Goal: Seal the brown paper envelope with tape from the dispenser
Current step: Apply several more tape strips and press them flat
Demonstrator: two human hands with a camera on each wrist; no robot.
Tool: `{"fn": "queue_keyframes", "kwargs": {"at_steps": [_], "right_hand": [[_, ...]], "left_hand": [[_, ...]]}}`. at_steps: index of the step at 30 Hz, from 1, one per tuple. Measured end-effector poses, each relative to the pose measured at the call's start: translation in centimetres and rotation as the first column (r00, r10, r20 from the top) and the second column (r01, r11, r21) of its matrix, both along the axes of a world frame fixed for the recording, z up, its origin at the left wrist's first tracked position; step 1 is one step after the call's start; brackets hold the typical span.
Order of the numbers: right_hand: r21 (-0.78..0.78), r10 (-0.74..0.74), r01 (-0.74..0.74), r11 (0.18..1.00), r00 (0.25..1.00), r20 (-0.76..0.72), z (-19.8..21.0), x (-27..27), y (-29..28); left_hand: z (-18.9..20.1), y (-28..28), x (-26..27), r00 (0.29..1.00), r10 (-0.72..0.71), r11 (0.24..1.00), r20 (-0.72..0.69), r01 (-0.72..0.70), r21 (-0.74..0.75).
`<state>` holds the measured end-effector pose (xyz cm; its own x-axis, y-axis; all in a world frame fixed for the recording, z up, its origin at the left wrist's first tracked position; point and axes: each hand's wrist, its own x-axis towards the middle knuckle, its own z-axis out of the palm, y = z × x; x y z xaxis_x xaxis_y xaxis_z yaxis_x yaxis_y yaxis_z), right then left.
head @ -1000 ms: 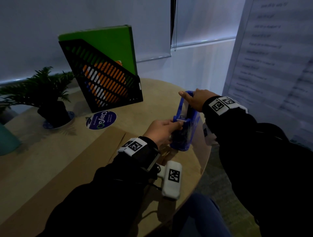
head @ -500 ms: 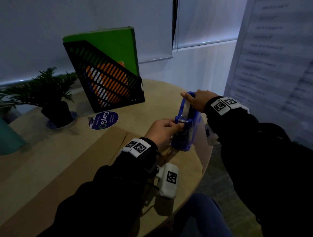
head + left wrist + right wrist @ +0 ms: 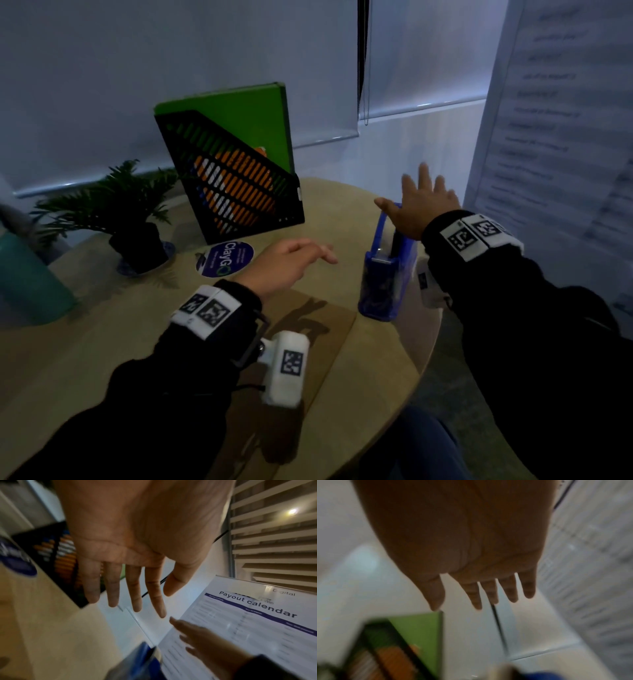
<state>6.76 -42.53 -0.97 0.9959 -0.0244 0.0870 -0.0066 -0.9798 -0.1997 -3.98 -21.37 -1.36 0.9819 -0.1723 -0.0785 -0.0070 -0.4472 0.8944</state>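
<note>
Round table [image 3: 370, 370]: both hands [image 3: 287, 263] [image 3: 421, 205] spread, holding nothing.

We have let go of the tape dispenser [image 3: 388, 270]: our left hand [image 3: 286, 265], which pinched its front, now hovers flat toward the frame's centre, and our right hand [image 3: 419, 205] has lifted off with fingers spread.

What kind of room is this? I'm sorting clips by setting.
Probably an office or meeting room: a file holder with folders stands on the round table, a payout calendar poster hangs nearby, and window blinds cover the back.
</note>
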Motion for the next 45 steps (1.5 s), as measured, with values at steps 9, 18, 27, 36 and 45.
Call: {"fn": "queue_keyframes", "kwargs": {"at_steps": [9, 18, 27, 36, 45], "right_hand": [[0.342, 0.500, -0.534, 0.774, 0.845, 0.188, 2.1, -6.3, 9.4], [0.561, 0.638, -0.577, 0.593, 0.762, 0.110, 0.7, -9.6, 14.6], [0.510, 0.673, -0.650, 0.564, 0.719, 0.172, 0.2, -10.1, 17.7], [0.414, 0.677, -0.682, 0.603, 0.712, 0.187, -0.3, -9.8, 18.8], [0.343, 0.676, -0.707, 0.618, 0.701, 0.227, -0.3, -10.1, 19.0]], "left_hand": [[0.1, 6.2, -2.8, 0.976, 0.192, 0.981, 0.103, -0.193, 0.002], [-0.8, 9.6, -5.1, 0.946, 0.281, 0.958, 0.159, -0.287, 0.013], [-1.6, 12.3, -6.6, 0.925, 0.336, 0.939, 0.176, -0.345, 0.021], [-2.1, 13.0, -7.0, 0.930, 0.331, 0.941, 0.158, -0.338, 0.020], [-2.5, 13.1, -6.9, 0.939, 0.329, 0.943, 0.099, -0.331, 0.005]]}}
